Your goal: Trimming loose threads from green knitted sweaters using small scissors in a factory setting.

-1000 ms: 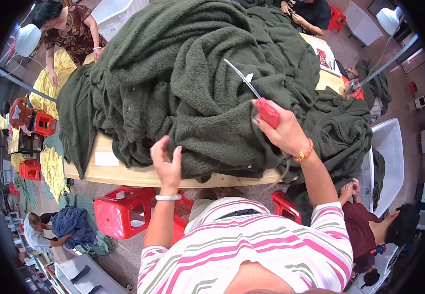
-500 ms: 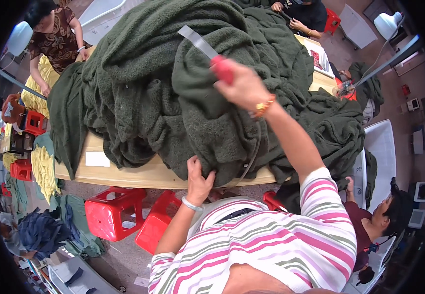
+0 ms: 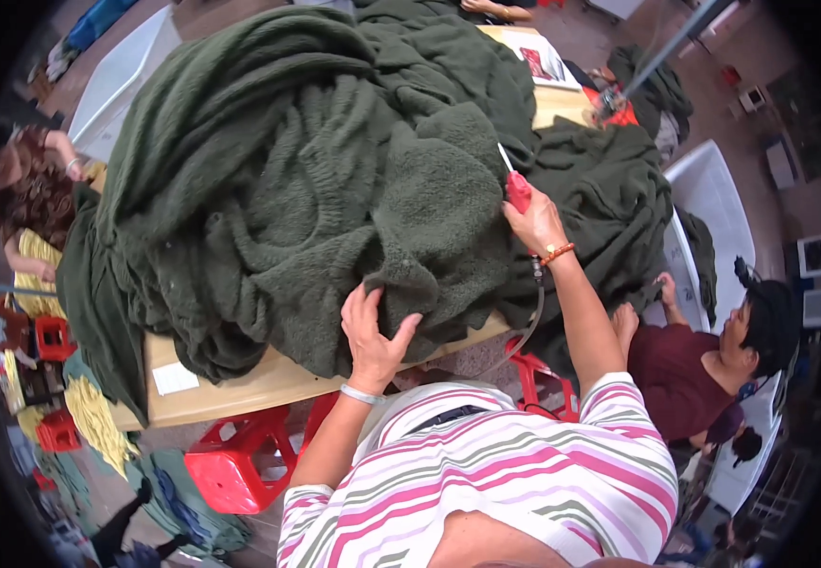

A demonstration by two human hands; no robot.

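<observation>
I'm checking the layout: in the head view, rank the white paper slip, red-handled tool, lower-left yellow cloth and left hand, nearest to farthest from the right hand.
From the right hand:
1. Red-handled tool: in its grip.
2. Left hand: to its left, at the green fabric.
3. White paper slip: left on the table.
4. Yellow cloth: farther left, past the table.

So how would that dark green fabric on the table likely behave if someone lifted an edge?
The dark green fabric would probably droop, since it lies in soft folds. Lifted all together, it may feel heavy, being heaped over much of the table. Its fuzzy surface suggests it is unlikely to be slippery.
</observation>
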